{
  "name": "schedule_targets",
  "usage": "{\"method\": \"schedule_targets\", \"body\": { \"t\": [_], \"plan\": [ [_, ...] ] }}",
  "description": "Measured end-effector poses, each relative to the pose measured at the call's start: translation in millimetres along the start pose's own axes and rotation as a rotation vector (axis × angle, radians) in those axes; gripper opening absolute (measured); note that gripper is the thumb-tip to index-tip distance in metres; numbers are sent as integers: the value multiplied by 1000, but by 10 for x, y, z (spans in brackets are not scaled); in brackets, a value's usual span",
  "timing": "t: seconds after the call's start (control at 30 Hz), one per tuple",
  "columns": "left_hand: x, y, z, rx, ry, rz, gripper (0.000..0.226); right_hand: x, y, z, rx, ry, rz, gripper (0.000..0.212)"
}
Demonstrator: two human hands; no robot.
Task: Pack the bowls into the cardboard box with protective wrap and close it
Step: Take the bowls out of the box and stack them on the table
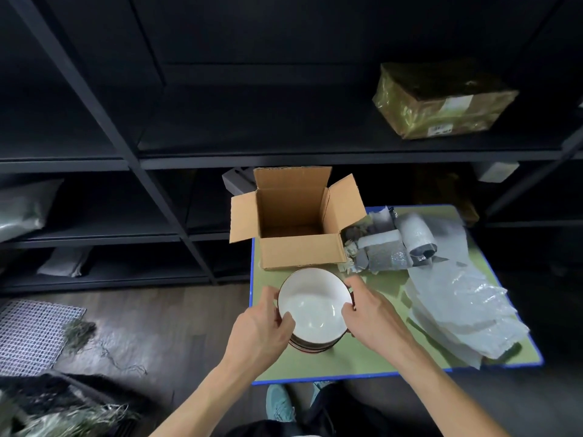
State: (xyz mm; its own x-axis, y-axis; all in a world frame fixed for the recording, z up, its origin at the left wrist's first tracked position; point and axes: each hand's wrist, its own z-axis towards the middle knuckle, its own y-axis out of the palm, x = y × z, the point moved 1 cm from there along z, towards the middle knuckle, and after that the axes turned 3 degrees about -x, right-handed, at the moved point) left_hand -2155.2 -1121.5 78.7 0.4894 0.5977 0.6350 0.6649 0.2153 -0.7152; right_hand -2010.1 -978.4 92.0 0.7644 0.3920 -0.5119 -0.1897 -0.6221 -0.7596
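Left hand (262, 329) and right hand (372, 316) clasp opposite rims of the bowls (315, 310), steadying the stack; the box (299, 250) stands open just beyond.

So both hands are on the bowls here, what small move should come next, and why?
Probably lift the top bowl off the stack and carry it right to the bubble wrap sheets. The left hand and right hand already hold its rim, the cardboard box stands open and looks empty, and no bowl is wrapped yet.
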Motion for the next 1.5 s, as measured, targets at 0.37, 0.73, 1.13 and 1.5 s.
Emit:
{"method": "schedule_targets", "body": {
  "t": [0.37,0.73,1.13,1.5],
  "plan": [
    [-106,47,89,-39,14,43,26,63,131,6,48,0,-53,26],
    [-22,-64,186,157,172,157,22,109,142,1,106,-39,-91,31],
    [295,-13,310,238,417,166,17,207,-42,-3,171,-52,-55,33],
    [878,469,600,91,581,228,27,821,-296,-33,190,72,-18,32]
  ]
}}
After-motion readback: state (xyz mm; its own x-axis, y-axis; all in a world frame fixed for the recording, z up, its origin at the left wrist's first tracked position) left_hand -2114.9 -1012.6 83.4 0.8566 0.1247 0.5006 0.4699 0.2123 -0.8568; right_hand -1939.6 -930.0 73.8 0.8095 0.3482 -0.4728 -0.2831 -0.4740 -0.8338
